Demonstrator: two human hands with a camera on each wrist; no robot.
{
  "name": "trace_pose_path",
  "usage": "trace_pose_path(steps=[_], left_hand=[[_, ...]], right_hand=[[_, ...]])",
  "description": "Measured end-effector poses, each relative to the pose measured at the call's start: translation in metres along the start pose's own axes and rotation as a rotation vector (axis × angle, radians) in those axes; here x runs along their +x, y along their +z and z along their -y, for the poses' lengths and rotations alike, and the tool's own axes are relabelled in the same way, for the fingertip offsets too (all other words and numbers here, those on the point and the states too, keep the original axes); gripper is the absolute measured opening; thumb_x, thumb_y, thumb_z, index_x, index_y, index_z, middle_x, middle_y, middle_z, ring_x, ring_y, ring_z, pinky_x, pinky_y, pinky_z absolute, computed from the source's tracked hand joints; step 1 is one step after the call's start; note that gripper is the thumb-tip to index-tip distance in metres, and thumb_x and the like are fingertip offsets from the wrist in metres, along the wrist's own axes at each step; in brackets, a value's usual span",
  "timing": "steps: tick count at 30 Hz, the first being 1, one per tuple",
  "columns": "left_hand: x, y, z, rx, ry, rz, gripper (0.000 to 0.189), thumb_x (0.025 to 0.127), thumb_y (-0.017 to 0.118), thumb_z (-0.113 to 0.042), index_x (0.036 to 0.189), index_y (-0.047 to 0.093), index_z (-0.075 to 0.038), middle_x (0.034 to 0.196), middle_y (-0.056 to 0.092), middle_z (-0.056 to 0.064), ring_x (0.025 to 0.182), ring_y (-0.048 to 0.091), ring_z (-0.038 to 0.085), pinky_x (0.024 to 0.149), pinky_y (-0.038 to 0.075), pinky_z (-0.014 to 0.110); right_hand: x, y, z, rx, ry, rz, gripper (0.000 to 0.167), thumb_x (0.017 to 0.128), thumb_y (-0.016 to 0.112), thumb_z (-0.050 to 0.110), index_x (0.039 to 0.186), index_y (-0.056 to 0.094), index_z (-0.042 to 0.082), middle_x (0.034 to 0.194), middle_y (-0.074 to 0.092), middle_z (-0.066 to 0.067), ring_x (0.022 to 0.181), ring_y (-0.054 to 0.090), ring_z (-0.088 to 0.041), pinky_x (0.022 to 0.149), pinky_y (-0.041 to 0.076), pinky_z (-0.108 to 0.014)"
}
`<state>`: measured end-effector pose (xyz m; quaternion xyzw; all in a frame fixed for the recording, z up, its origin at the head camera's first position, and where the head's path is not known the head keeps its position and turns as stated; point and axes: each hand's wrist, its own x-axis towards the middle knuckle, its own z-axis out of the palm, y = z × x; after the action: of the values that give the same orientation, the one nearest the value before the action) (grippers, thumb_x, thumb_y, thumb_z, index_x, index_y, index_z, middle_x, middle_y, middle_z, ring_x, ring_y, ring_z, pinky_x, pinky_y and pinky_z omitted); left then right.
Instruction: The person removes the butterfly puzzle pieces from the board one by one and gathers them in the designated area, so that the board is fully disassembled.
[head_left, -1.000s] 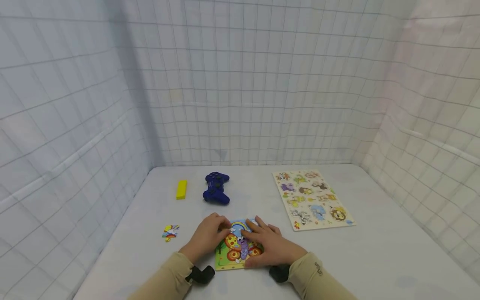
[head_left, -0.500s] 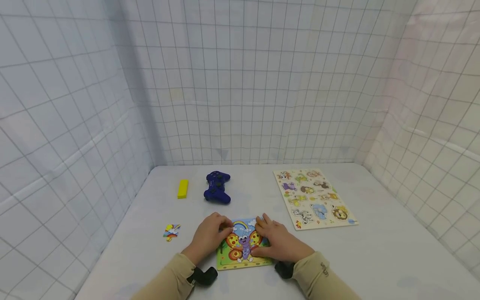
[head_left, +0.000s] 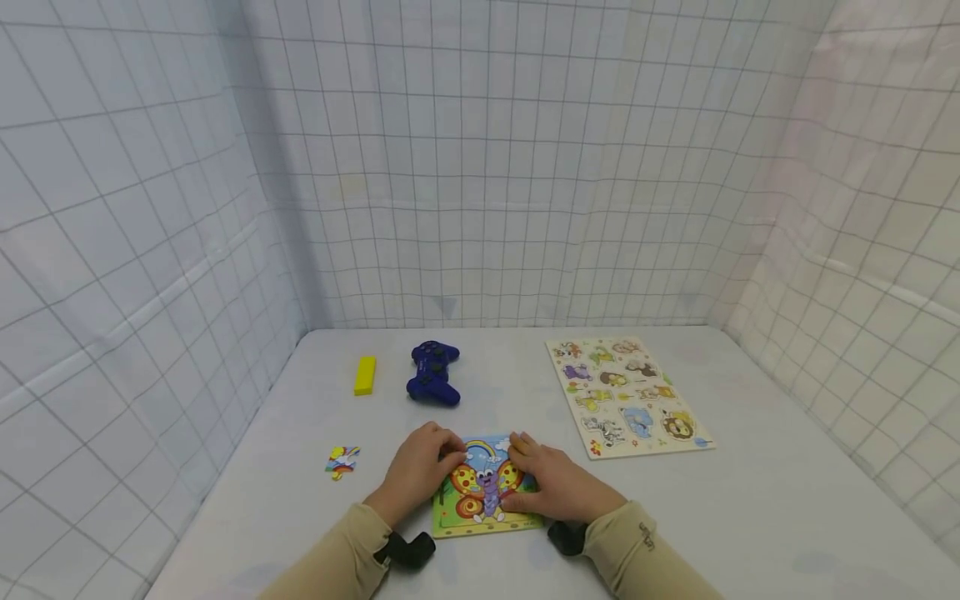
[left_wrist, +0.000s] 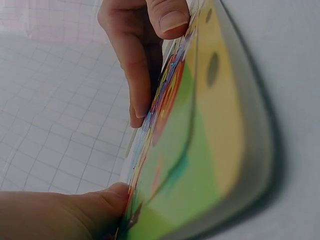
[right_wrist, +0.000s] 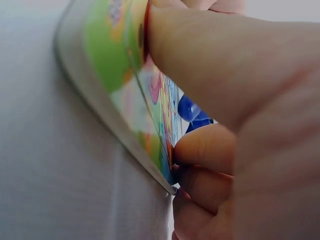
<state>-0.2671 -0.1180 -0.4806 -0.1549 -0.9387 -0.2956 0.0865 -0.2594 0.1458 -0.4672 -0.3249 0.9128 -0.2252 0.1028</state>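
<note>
A small butterfly jigsaw puzzle [head_left: 486, 527] in a yellow-edged board lies on the white table at front centre. My left hand [head_left: 417, 467] grips its left side, thumb [left_wrist: 117, 194] at the printed face and fingers bent near the upper left edge. At the right side, my right hand [head_left: 561, 485] holds the puzzle with its thumb laid over the lower picture. Its index finger reaches to the top right, and the other fingers [right_wrist: 207, 150] curl at the board's edge in the right wrist view. That hand hides part of the right wing.
A loose jigsaw piece [head_left: 342, 461] lies left of the left hand. Farther back are a yellow block [head_left: 365, 376] and a dark blue game controller [head_left: 433, 372]. An animal peg-style puzzle board [head_left: 626, 398] lies at the right. Gridded white cloth [head_left: 480, 208] encloses the table.
My right hand has slid right from across the butterfly to the board's right side, its spread fingers drawing in and baring more of the picture. The left hand stays nearly in place.
</note>
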Motion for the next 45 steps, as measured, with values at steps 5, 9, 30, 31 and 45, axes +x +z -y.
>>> trace_pose_path(steps=[5,9,30,31,45], left_hand=[[0.000,0.003,0.001,0.005,-0.005,-0.005,0.005,0.094,0.077,-0.023,0.096,0.076,-0.019,0.087,0.058,-0.007,0.077,0.049,0.007,0.070,0.044,0.026],[0.000,0.005,0.002,0.018,-0.035,-0.011,0.005,0.094,0.076,-0.026,0.096,0.076,-0.021,0.087,0.057,-0.008,0.076,0.048,0.007,0.068,0.043,0.025],[-0.003,0.000,-0.005,-0.062,-0.051,-0.043,0.007,0.098,0.072,-0.026,0.104,0.074,-0.023,0.095,0.071,-0.011,0.083,0.059,0.005,0.075,0.051,0.032],[-0.004,0.000,-0.004,-0.060,-0.047,-0.048,0.007,0.098,0.072,-0.026,0.104,0.074,-0.023,0.095,0.071,-0.011,0.083,0.059,0.005,0.075,0.051,0.032],[-0.005,-0.002,-0.009,-0.104,-0.047,-0.088,0.008,0.098,0.072,-0.024,0.105,0.076,-0.023,0.099,0.072,-0.011,0.086,0.061,0.005,0.078,0.052,0.032]], right_hand=[[0.001,0.000,0.001,0.005,-0.009,-0.005,0.089,0.094,0.065,0.062,0.157,0.038,0.005,0.168,0.027,-0.013,0.157,0.021,-0.034,0.121,0.028,-0.055],[0.001,0.001,0.001,0.004,-0.004,-0.004,0.089,0.094,0.064,0.062,0.157,0.038,0.005,0.168,0.027,-0.013,0.157,0.022,-0.034,0.121,0.028,-0.055],[0.003,0.002,-0.002,-0.022,-0.011,-0.002,0.091,0.094,0.062,0.066,0.158,0.038,0.005,0.168,0.027,-0.013,0.157,0.022,-0.034,0.120,0.028,-0.057],[0.003,0.002,-0.002,-0.021,-0.011,-0.001,0.091,0.094,0.062,0.066,0.158,0.038,0.005,0.168,0.027,-0.014,0.157,0.022,-0.034,0.120,0.028,-0.057],[0.002,0.000,-0.001,-0.026,0.003,0.004,0.090,0.095,0.063,0.063,0.157,0.038,0.004,0.168,0.027,-0.014,0.157,0.021,-0.034,0.121,0.028,-0.056]])
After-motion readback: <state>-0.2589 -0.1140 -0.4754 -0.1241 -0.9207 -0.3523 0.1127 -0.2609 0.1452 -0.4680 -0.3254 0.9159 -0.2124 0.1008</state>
